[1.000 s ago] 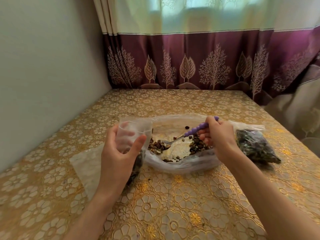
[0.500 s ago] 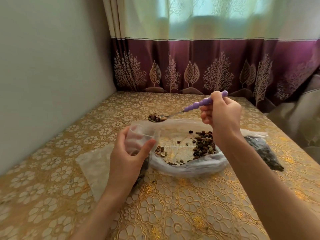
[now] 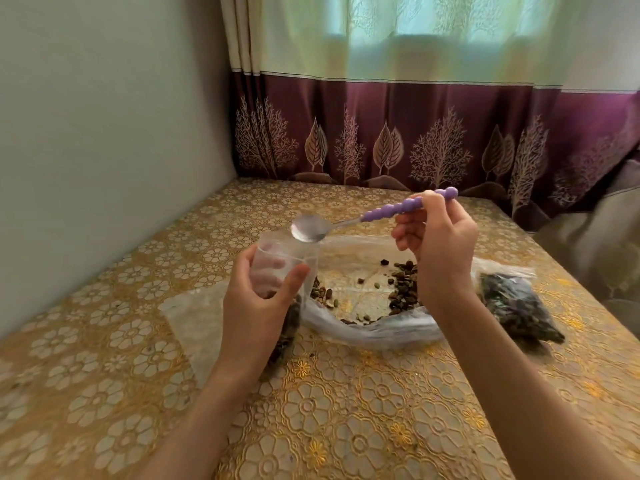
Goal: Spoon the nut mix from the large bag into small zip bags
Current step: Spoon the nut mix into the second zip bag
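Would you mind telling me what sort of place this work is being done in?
Probably a room in a home: a table with a gold floral cover, set in a corner against a plain wall and a patterned curtain over a window.

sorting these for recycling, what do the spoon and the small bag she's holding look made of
The spoon has a bowl that looks like polished metal, silvery and reflective. Its purple beaded handle looks like matte plastic, possibly silicone. The small zip bag, held by the left hand, looks like thin clear plastic film: the fingers show through it and it creases softly.

Soft daylight through curtain (image 3: 415,32), wide-angle edge distortion
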A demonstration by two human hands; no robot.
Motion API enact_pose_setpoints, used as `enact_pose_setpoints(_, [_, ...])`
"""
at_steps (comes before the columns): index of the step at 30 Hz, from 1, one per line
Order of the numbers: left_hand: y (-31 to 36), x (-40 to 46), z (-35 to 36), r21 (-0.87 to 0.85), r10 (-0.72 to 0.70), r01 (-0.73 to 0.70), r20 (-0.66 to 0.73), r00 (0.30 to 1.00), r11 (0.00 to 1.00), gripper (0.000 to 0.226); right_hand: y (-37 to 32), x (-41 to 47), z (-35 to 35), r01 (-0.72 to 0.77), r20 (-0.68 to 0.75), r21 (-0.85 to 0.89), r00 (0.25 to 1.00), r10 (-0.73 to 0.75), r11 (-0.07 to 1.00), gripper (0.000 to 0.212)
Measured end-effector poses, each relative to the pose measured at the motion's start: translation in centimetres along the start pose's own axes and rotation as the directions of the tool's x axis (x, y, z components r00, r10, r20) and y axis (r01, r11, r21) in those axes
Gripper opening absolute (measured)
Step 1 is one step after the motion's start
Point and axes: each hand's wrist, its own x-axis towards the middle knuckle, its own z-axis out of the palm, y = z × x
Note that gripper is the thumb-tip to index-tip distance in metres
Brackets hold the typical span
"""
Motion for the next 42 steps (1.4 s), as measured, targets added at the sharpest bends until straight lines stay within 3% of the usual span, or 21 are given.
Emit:
enact_pose_setpoints(5, [0.0,0.3,-0.4,0.024,0.015,-0.014,-0.029,0.999,1.000,0.072,1.5,0.3,-0.6,-0.086,-0.130,-0.065,0.989,0.077,0.994,0.021])
enact_pose_setpoints(9, [-0.1,0.5,-0.7,0.018,0.022,-0.021,-0.047,0.999,1.000,0.070,3.2,0.1,-1.3,-0.087,-0.070,-0.289,0.995,0.069,0.953,0.018])
enact_pose_setpoints(15, [-0.1,0.7,-0.8,0.028,0.050,-0.049,-0.065,0.997,0.998,0.072,4.4,0.4,-2.2,-0.082,-0.018,-0.412,0.996,0.082,0.907,0.012])
enact_pose_setpoints(23, [0.1,0.7,-0.9,0.014,0.052,-0.051,-0.069,0.996,0.999,0.074,4.3,0.5,-2.1,-0.113,0.064,-0.407,0.986,0.152,0.907,0.017])
enact_pose_setpoints(33, [0.3,0.6,-0.8,0.036,0.047,-0.044,-0.058,0.997,0.998,0.071,5.2,0.2,-1.9,-0.346,0.039,-0.355,0.923,0.383,0.869,0.030])
enact_pose_setpoints(42, [0.4,0.4,-0.6,0.070,0.042,-0.040,-0.018,0.999,0.997,0.077,3.9,1.0,-2.4,-0.341,-0.094,-0.290,0.940,0.328,0.894,0.030])
